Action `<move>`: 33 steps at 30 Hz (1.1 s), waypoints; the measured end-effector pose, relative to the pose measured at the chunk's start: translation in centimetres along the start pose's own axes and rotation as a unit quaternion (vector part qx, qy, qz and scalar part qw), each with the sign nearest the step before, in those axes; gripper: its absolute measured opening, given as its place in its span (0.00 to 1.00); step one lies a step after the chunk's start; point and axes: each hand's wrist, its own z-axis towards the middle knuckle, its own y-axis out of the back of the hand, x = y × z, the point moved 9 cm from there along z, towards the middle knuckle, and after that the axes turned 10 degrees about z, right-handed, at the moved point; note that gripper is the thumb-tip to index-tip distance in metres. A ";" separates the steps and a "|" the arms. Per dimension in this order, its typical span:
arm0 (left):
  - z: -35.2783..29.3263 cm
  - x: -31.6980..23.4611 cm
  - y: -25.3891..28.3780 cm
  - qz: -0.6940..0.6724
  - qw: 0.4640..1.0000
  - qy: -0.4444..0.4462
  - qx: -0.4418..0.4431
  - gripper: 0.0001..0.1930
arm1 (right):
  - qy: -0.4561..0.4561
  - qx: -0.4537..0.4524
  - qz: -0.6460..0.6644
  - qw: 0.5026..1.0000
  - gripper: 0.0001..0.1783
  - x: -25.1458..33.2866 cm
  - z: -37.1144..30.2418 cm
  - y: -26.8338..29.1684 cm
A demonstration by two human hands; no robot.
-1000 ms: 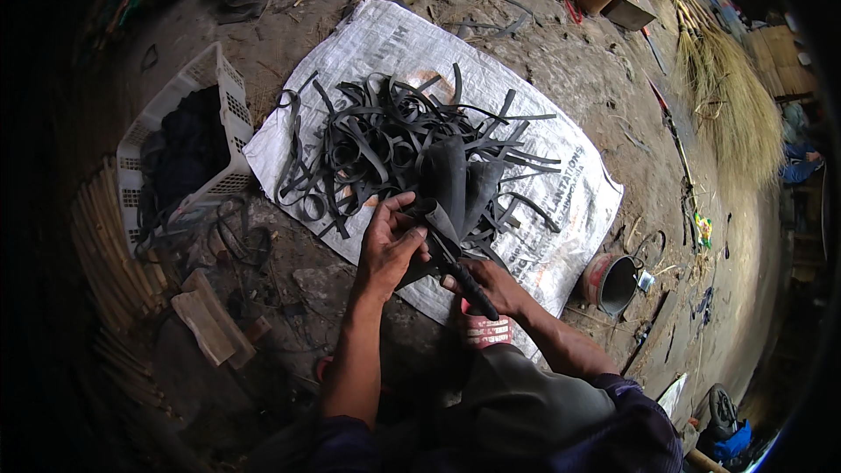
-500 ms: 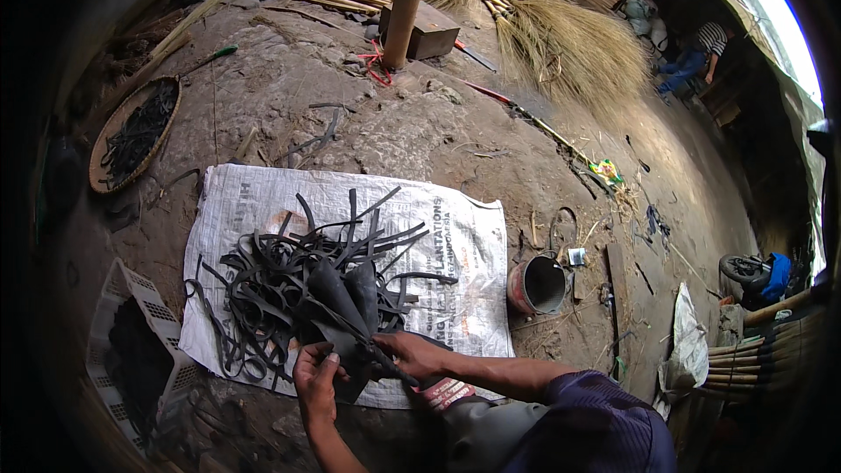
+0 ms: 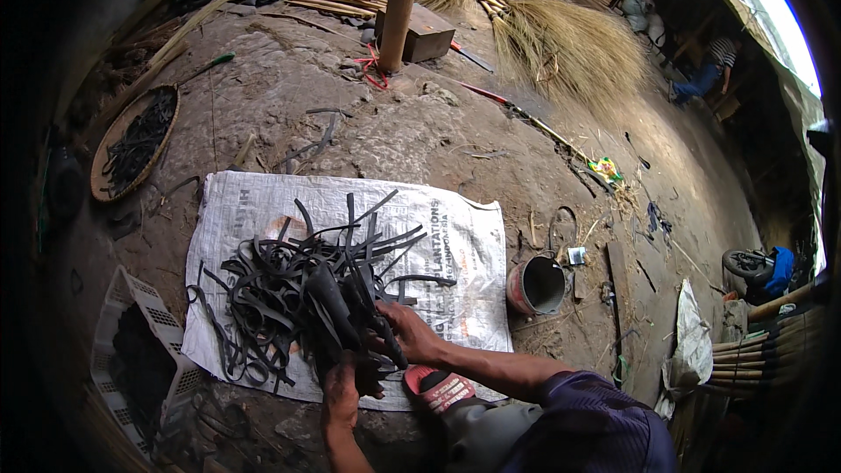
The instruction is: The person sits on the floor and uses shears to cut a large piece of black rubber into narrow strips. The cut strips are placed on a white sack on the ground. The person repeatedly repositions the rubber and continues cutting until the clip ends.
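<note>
In front of me, a curled black rubber piece (image 3: pixel 329 305) stands over the near side of a heap of cut black rubber strips (image 3: pixel 261 285). My right hand (image 3: pixel 408 333) is closed on its right side, where a narrow dark length points down toward my foot. My left hand (image 3: pixel 342 384) grips the lower edge of the same rubber, its fingers partly hidden in shadow. Under the heap lies a flattened white woven sack (image 3: pixel 477 254) with strips spread over its left and middle. My foot in a red sandal (image 3: pixel 442 388) rests at the sack's near edge.
A white plastic crate (image 3: pixel 156 302) with dark contents stands at the left, a round woven basket (image 3: pixel 96 186) of black strips beyond it. Right of the sack sits a bucket (image 3: pixel 520 287). Farther off are a wooden post (image 3: pixel 404 9), straw bundles (image 3: pixel 569 48) and a person (image 3: pixel 701 79).
My left hand has shifted slightly right and down, and my right hand up a little. The rubber piece has turned more upright between them. My sandalled foot shows more.
</note>
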 end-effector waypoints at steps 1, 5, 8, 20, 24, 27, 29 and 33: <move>0.3 0.2 -0.6 -0.045 0.999 -0.004 0.009 0.29 | -0.020 -0.012 0.012 1.000 0.17 0.1 -0.1 0.3; 2.0 -0.4 -1.7 -0.336 0.940 -0.032 0.037 0.24 | 0.032 0.038 0.163 0.985 0.17 2.3 -1.4 -1.9; 1.2 -4.0 3.5 -0.352 0.917 -0.170 -0.074 0.18 | -0.021 0.034 0.224 0.974 0.15 0.9 -2.2 -2.1; -5.3 -13.0 17.1 -0.313 0.854 -0.387 -0.151 0.13 | -0.008 -0.314 0.345 0.884 0.19 -5.3 -2.5 14.1; -5.5 -13.5 20.0 -0.275 0.858 -0.420 -0.113 0.14 | 0.036 -0.394 0.344 0.852 0.19 -6.2 -4.3 20.5; -6.1 -12.9 22.6 -0.290 0.851 -0.407 -0.162 0.14 | 0.080 -0.436 0.324 0.836 0.17 -6.0 -6.0 24.6; -6.9 -13.3 23.5 -0.286 0.848 -0.418 -0.158 0.15 | 0.107 -0.497 0.297 0.808 0.10 -6.0 -7.8 27.4; -8.1 -13.1 26.7 -0.322 0.816 -0.409 -0.250 0.16 | 0.101 -0.563 0.240 0.784 0.08 -6.8 -10.7 32.4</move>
